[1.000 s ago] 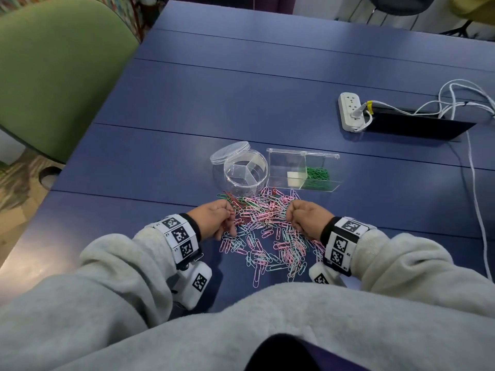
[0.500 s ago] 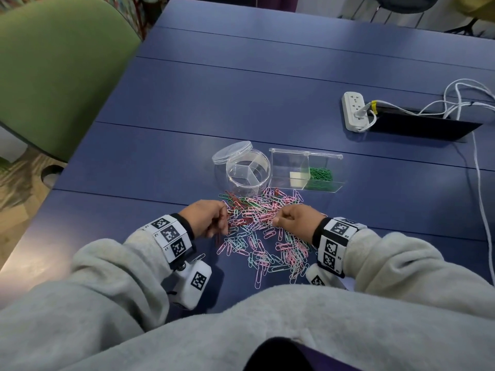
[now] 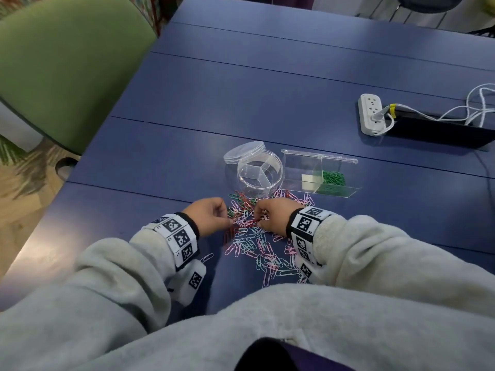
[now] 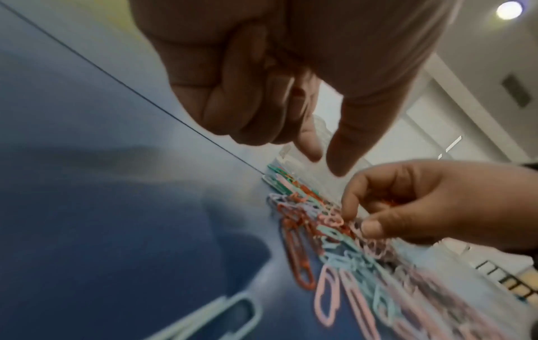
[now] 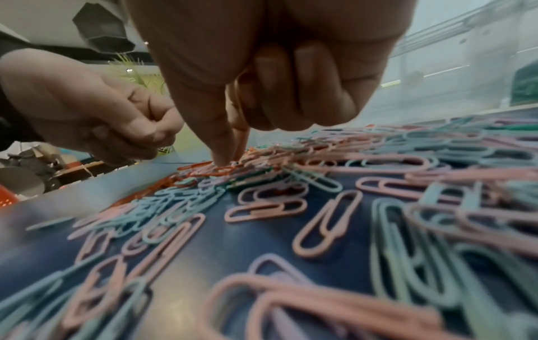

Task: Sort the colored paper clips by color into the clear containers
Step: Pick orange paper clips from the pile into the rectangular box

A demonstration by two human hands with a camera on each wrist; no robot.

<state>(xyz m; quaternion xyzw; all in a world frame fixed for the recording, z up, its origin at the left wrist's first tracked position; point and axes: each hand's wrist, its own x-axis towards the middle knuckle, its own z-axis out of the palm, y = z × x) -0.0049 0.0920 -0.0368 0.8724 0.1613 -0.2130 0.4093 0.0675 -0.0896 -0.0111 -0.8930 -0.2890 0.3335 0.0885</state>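
Note:
A loose pile of pink, light-blue, red and green paper clips point(image 3: 257, 239) lies on the blue table point(image 3: 267, 89) in front of me. My right hand point(image 3: 272, 215) sits on the pile's far left part. Its thumb and forefinger tips point(image 5: 225, 158) press into red clips, and a red clip point(image 5: 239, 92) is tucked under its curled fingers. My left hand point(image 3: 211, 215) hovers just left of the pile, its fingers curled point(image 4: 320, 158); I see nothing in it. A round divided clear container point(image 3: 259, 174) stands behind the pile. The clear box point(image 3: 300, 170) beside it holds green clips point(image 3: 333, 178).
The round container's lid point(image 3: 243, 152) leans at its far left. A white power strip point(image 3: 371, 113) with cables and a black flat object point(image 3: 434, 132) lie at the far right. A green chair point(image 3: 67, 62) stands beyond the table's left edge.
My right hand has slid left across the pile toward my left hand and now pinches at the red clips. My left hand has drawn back slightly to the pile's left edge.

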